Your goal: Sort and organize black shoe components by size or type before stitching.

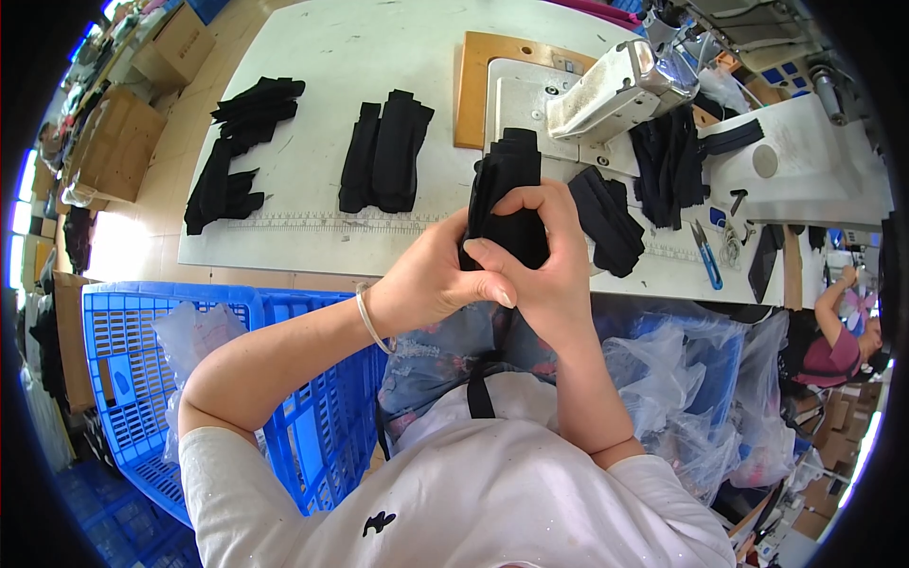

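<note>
— White T-shirt (445,502) with a small dark motif on the chest: that lies nearest the camera, filling the lower part of the view. Above it is a lap in blue-grey patterned cloth (440,355).

— What about the hands?

— Both forearms reach up toward the middle, with a pale bracelet (367,320) on the left wrist. The left grip (424,270) and the right grip (557,270) are closed together around a bundle of black fabric strips (516,175). The thumbs lie across its near end, and the right index finger curls over its right side. Most of the left fingers are hidden.

— Where is the bundle, exactly?

— Just beyond the person's lap, over the near edge of a white worktop (303,57), its far end pointing at a sewing machine (620,90). Whether it touches the surface is impossible to tell.

— And around it?

— To its left lie a neat black stack (398,151) and, farther left, a looser black pile (260,104). Just to the right is another black stack (609,222), then blue-handled snips (710,263). A ruler scale (331,223) runs near the front edge.

— Anything off to the sides?

— At left, a blue plastic crate (170,295) beside the person; at right, crumpled clear plastic (653,379). Far right, a co-worker in a dark pink top (828,362).
</note>
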A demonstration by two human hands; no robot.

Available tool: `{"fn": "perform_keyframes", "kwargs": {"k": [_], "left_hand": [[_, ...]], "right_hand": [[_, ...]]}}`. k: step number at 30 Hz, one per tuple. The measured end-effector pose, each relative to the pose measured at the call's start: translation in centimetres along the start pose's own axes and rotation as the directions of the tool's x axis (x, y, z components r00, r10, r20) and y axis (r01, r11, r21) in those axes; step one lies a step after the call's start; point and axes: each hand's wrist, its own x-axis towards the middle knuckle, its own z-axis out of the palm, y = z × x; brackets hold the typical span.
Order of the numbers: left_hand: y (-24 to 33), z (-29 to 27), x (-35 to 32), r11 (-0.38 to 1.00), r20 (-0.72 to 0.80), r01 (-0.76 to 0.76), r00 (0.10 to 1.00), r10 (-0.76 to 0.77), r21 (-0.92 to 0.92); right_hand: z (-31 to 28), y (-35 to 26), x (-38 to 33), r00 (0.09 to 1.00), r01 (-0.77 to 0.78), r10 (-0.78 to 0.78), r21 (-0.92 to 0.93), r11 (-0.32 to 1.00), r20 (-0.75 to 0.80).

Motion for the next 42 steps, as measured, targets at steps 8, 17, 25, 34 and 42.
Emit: {"fn": "perform_keyframes", "kwargs": {"k": [8, 17, 25, 34, 42], "left_hand": [[0.0, 0.6, -0.3, 0.964, 0.003, -0.083, 0.996, 0.087, -0.251], [0.4, 0.1, -0.5, 0.980, 0.060, -0.103, 0.992, 0.115, -0.171], [0.0, -0.1, -0.7, 0.975, 0.065, -0.184, 0.982, 0.177, 0.127], [-0.3, -0.2, -0.5, 0.991, 0.069, -0.130, 0.989, 0.127, 0.037], [-0.8, -0.2, -0.3, 0.987, 0.063, -0.161, 0.985, 0.159, 0.030]], "right_hand": [[0.2, -0.1, -0.3, 0.995, -0.101, 0.098, 0.142, 0.985, 0.026], [0.3, 0.4, -0.3, 0.994, 0.025, 0.002, 0.252, 0.967, -0.105], [0.4, 0.2, -0.2, 0.997, 0.065, -0.063, 0.029, 0.997, -0.049], [0.3, -0.3, -0.1, 0.999, -0.026, 0.028, 0.114, 0.993, -0.017], [0.2, -0.4, -0.1, 1.000, 0.008, -0.008, 0.026, 1.000, -0.025]]}}
